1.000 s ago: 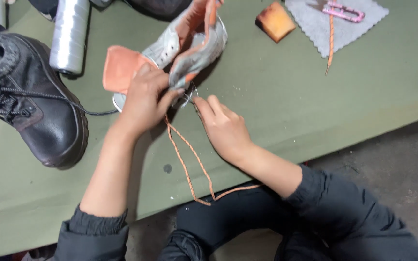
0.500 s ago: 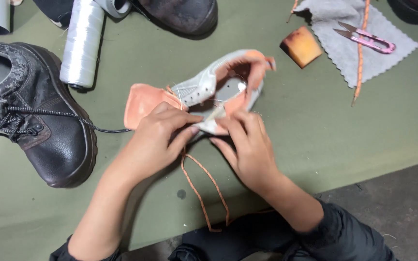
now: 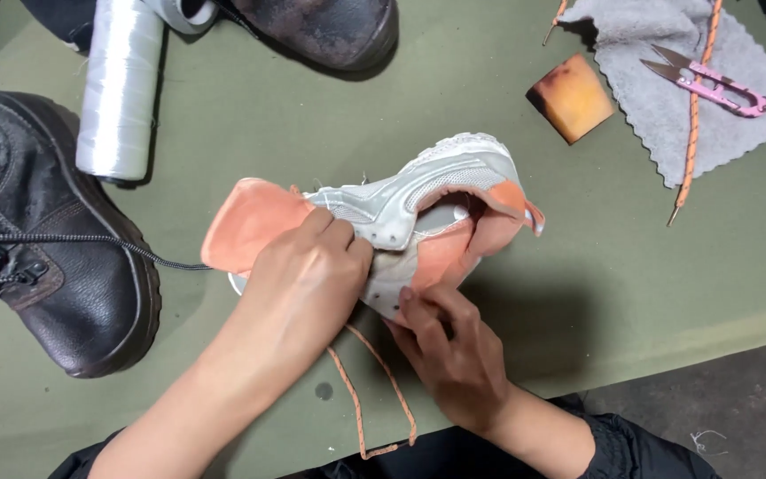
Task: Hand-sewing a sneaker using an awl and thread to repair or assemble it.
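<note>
Your left hand (image 3: 308,279) on the sneaker (image 3: 401,217) of grey mesh and matt peach cloth, your right hand (image 3: 454,350) by its woven orange lace (image 3: 370,399), grained black leather boot (image 3: 42,239), glossy white thread spool (image 3: 121,84), fuzzy grey cloth (image 3: 667,80), matt olive tabletop (image 3: 578,266)

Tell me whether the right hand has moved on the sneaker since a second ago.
Yes. The right hand has come in from the loose orange lace to the sneaker, fingertips now on its side beside the left hand.
</note>
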